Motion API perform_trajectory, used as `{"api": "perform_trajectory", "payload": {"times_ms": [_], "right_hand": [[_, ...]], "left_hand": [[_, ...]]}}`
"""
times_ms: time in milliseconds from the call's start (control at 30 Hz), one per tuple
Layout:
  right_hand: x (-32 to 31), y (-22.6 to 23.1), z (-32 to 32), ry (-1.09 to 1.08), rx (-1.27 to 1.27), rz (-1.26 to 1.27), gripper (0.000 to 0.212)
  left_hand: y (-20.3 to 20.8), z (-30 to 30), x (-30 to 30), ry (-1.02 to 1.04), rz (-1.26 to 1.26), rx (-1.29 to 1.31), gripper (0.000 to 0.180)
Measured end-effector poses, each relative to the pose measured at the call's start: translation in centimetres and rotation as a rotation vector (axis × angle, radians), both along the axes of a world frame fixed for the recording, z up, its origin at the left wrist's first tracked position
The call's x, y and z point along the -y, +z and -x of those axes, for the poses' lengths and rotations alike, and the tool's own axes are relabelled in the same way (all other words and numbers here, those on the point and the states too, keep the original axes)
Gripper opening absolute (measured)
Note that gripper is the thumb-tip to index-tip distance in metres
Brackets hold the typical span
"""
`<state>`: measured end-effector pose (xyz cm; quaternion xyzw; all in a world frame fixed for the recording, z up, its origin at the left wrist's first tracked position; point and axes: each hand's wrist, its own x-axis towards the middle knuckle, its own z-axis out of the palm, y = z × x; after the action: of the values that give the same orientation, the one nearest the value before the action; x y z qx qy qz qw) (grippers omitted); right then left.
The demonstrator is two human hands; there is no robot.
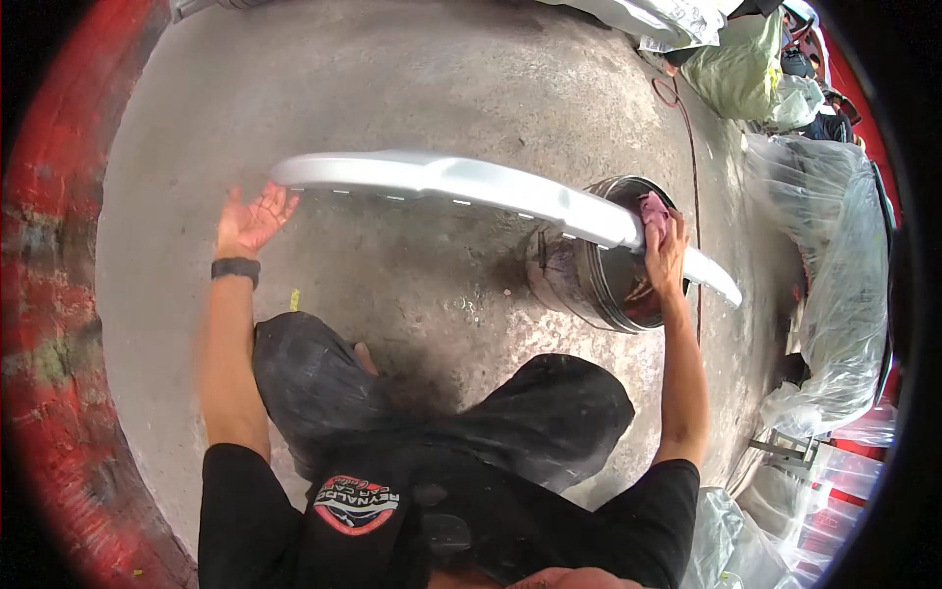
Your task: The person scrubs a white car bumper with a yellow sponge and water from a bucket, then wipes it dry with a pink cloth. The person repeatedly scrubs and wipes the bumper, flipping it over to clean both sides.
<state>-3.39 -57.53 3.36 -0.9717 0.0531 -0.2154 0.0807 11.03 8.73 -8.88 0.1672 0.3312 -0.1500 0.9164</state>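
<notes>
A long, curved silver car trim piece (471,180) stretches from left to right in front of me. Its right part lies across the mouth of a metal drum (566,278). My left hand (257,218) is at the trim's left end, palm turned up and fingers spread; whether the fingertips touch the trim I cannot tell. On the right part of the trim, above the drum, my right hand (667,252) presses a crumpled pink cloth (654,212) against the silver surface. Small tabs line the trim's near edge.
Grey concrete floor (392,88) lies all around. A thin dark hose (693,147) runs along the floor beyond the drum. Plastic-wrapped parts (834,275) stand along the right side, with bags (741,69) at the far right. A worn red surface (59,324) borders the left.
</notes>
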Motion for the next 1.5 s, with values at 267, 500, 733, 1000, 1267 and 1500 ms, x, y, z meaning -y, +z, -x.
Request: {"api": "perform_trajectory", "payload": {"times_ms": [267, 500, 733, 1000, 1267, 1500], "right_hand": [[-21.0, 2.1, -9.2, 0.181, -0.338, -0.253, 0.050], [-43.7, 0.7, -15.6, 0.408, -0.486, -0.182, 0.050], [-52.4, -6.1, -18.0, 0.957, -0.139, 0.294, 0.034], [-37.7, -2.0, -12.6, 0.794, -0.159, 0.133, 0.052], [-9.8, 0.5, -1.8, 0.215, -0.079, 0.069, 0.046], [9.2, 0.5, 4.9, -0.218, -0.181, 0.130, 0.040]], "left_hand": [[1.4, -0.6, 1.6, -0.085, -0.220, 0.079, 0.037], [0.8, -0.4, 1.2, -0.037, -0.134, 0.167, 0.048], [0.7, 0.1, -0.1, 0.118, 0.157, 0.181, 0.090], [1.8, 1.3, 1.6, 0.080, 0.102, 0.064, 0.109], [1.5, 0.1, 1.9, 0.108, 0.011, 0.099, 0.101], [2.0, -0.9, 0.4, 0.222, -0.054, 0.204, 0.090]]}}
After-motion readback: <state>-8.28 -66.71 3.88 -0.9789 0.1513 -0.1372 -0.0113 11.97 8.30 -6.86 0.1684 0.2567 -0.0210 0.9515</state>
